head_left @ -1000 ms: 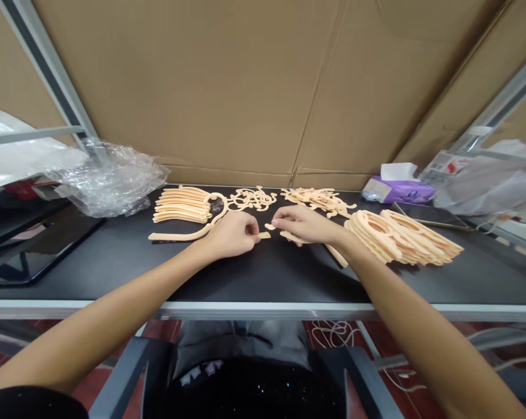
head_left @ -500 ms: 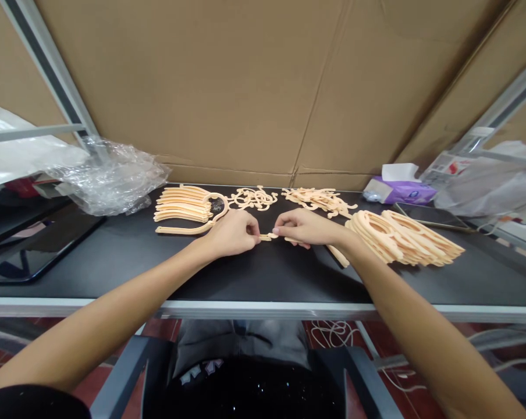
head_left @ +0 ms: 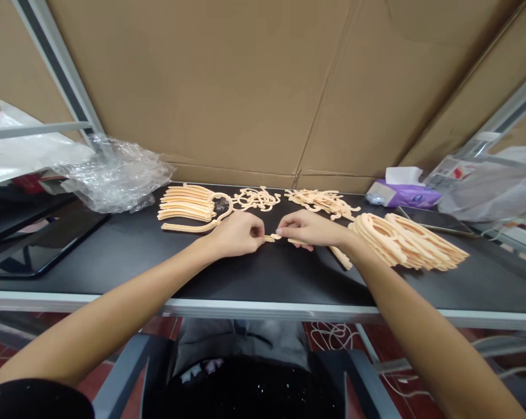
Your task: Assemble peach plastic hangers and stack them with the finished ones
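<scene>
My left hand (head_left: 244, 233) is closed in a pinch at mid-table, just above the black surface. A pale orange plastic hanger part (head_left: 269, 238) sticks out from its fingertips towards the right. Facing it, my right hand (head_left: 309, 228) pinches a small hanger hook (head_left: 279, 235) of the same colour, whose end meets or nearly meets the left piece. A straight hanger arm (head_left: 340, 257) shows below the right wrist, partly hidden. Left of my left hand lies a stack of hanger arms (head_left: 187, 202), with a single curved frame (head_left: 188, 227) in front.
Loose hooks (head_left: 258, 199) and flat hanger pieces (head_left: 319, 201) lie along the back. Piled hangers (head_left: 402, 241) sit right, near a purple tissue pack (head_left: 409, 192) and a tablet (head_left: 435, 219). Clear plastic wrap (head_left: 118, 174) and a dark phone-like device (head_left: 49, 244) are left. Cardboard (head_left: 202, 87) stands behind.
The whole view has shifted slightly. Both hands keep nearly the same pose, still pinching the pieces end to end.
</scene>
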Tool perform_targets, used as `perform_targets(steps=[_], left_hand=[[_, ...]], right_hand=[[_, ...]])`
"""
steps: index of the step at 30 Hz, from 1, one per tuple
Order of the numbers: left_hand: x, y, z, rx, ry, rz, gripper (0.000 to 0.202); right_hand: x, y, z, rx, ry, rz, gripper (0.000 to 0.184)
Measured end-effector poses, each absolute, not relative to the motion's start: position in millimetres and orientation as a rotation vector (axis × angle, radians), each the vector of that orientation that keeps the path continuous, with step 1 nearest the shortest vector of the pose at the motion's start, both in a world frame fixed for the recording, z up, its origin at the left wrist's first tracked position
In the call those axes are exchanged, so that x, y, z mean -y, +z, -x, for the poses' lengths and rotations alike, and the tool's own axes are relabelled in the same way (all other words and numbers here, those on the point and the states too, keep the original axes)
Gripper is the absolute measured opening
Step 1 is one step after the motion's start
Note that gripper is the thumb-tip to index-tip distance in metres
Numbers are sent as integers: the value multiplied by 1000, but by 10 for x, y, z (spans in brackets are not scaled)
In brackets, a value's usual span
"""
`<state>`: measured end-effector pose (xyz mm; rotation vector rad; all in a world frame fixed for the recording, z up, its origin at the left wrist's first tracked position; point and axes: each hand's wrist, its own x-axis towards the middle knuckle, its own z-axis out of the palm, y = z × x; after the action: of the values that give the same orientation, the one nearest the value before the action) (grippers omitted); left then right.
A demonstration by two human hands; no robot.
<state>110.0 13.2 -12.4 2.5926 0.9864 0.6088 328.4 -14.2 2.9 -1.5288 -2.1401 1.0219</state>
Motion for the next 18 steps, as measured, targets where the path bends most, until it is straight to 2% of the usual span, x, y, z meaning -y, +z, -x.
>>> perform_targets(steps=[8, 18], left_hand=[[-146, -181, -1097, -875, 668, -2729, 21], [-86, -211, -1110, -803, 654, -3056, 24]], right_hand=[[118, 6, -3315, 2182, 951, 1533, 22], [154, 57, -3295, 2188, 915, 1557, 21]])
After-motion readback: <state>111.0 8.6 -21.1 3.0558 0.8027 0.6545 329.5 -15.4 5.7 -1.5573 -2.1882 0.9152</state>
